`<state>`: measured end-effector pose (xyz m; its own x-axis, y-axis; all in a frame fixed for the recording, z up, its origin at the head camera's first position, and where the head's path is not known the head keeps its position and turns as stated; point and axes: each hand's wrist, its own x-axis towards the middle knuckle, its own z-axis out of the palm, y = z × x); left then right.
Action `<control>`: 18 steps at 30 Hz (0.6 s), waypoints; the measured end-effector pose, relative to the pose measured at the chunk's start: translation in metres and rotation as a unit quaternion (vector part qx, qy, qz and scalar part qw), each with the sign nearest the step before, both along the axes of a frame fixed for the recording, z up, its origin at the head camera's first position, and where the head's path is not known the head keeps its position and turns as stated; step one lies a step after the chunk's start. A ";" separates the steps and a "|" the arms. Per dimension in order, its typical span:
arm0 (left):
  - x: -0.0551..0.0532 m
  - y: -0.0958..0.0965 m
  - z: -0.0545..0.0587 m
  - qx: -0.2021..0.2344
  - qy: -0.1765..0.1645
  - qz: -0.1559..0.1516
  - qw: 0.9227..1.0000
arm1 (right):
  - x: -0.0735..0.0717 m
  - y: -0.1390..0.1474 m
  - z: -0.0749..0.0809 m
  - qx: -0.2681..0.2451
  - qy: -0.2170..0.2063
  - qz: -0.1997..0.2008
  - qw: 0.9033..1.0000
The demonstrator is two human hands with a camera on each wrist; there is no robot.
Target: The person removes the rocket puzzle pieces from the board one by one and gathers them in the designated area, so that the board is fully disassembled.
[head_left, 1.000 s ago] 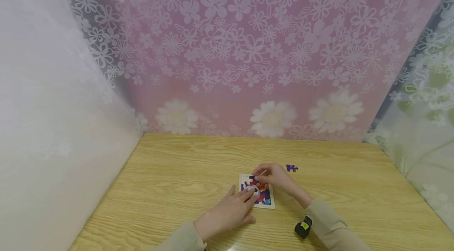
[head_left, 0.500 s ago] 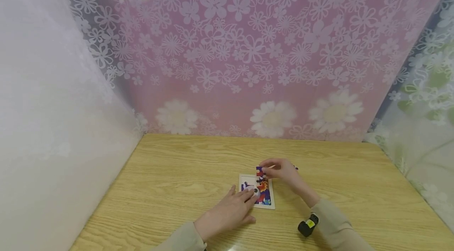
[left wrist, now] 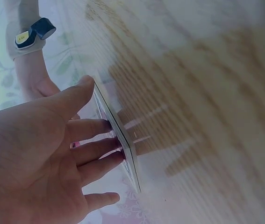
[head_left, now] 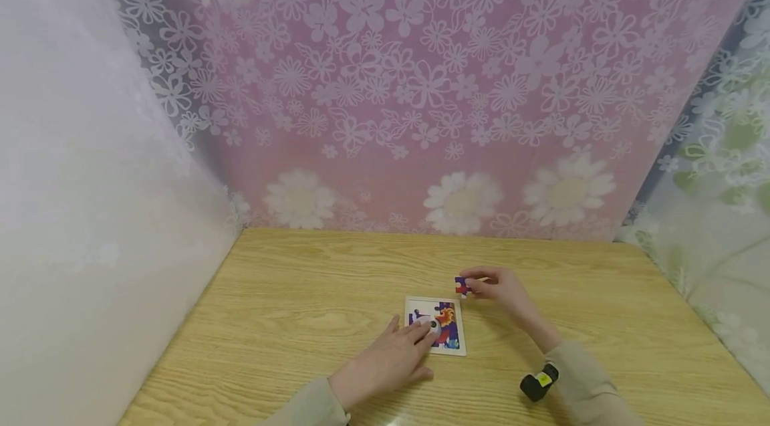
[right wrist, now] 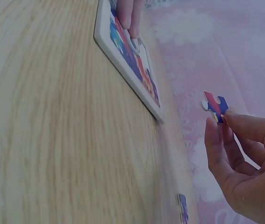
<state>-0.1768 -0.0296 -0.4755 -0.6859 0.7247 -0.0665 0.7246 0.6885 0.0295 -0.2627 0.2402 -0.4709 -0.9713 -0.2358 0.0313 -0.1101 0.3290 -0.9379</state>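
A small jigsaw puzzle in a white-rimmed tray lies on the table, its picture purple, red and orange with a round white shape. A bare white gap shows at its upper part. My left hand rests on it, straight fingers pressing the picture and covering the lower left. Up and to the right of the tray, my right hand pinches a puzzle piece, purple and red with a white knob, between thumb and fingers. In the right wrist view this piece is held above the table.
Another purple puzzle piece lies on the wooden table, hidden behind my right hand in the head view. A black device with a yellow label is worn on the right wrist. Flowered pink cloth hangs behind the table.
My right hand has lifted the puzzle piece out of the tray's upper part and carried it up and to the right, uncovering the white gap. The left hand has stayed in place.
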 end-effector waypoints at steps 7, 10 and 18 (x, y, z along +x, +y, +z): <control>0.000 -0.001 0.000 0.004 0.002 -0.002 1.000 | -0.001 0.019 0.000 0.018 -0.009 -0.030 0.999; 0.000 -0.001 -0.001 0.003 0.003 -0.003 1.000 | -0.001 0.028 0.001 0.016 -0.012 -0.038 0.999; 0.001 -0.001 -0.002 0.002 0.010 -0.003 1.000 | 0.002 0.054 0.004 0.024 0.002 -0.040 0.999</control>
<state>-0.1761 -0.0303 -0.4771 -0.6820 0.7297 -0.0494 0.7298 0.6834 0.0184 -0.2610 0.2940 -0.4673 -0.9869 -0.1595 0.0250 -0.0848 0.3807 -0.9208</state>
